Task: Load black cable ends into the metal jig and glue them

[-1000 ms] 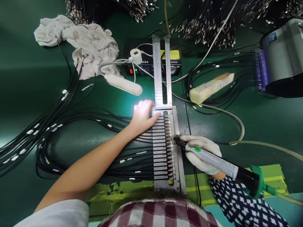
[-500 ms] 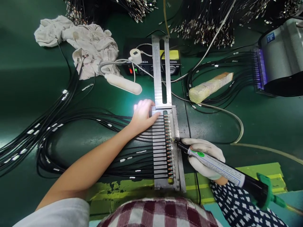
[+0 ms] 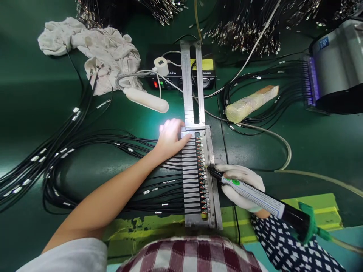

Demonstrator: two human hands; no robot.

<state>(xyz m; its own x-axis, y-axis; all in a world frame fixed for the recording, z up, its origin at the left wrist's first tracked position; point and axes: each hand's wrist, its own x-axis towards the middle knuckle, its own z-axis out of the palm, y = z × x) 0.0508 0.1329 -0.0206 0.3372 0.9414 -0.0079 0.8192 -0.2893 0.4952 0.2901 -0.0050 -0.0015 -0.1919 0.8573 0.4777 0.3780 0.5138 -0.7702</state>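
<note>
My bare left hand (image 3: 169, 139) holds the far end of a slotted metal fixture (image 3: 190, 220), its thumb on top and its fingers at the left edge. Black cables (image 3: 167, 181) lie side by side in the slots, with small metal connectors (image 3: 202, 170) in a row along the right. In a white glove, my right hand (image 3: 244, 185) is closed round a dispensing syringe (image 3: 255, 196) with a black barrel, a pale label and a green cap joined to a tube. The syringe's tip points at the connectors near the middle of the row; whether it touches them I cannot tell.
A white lamp (image 3: 146, 100) lights the area by my left hand. Behind the fixture stands a black controller (image 3: 176, 81). A grey machine (image 3: 337, 68) glows purple at right, near a wrapped block (image 3: 252, 104). Crumpled white cloth (image 3: 113, 51) lies at back left.
My right hand and the syringe have shifted slightly left, the syringe's tip still at about the same part of the row. My left hand keeps its place on the fixture.
</note>
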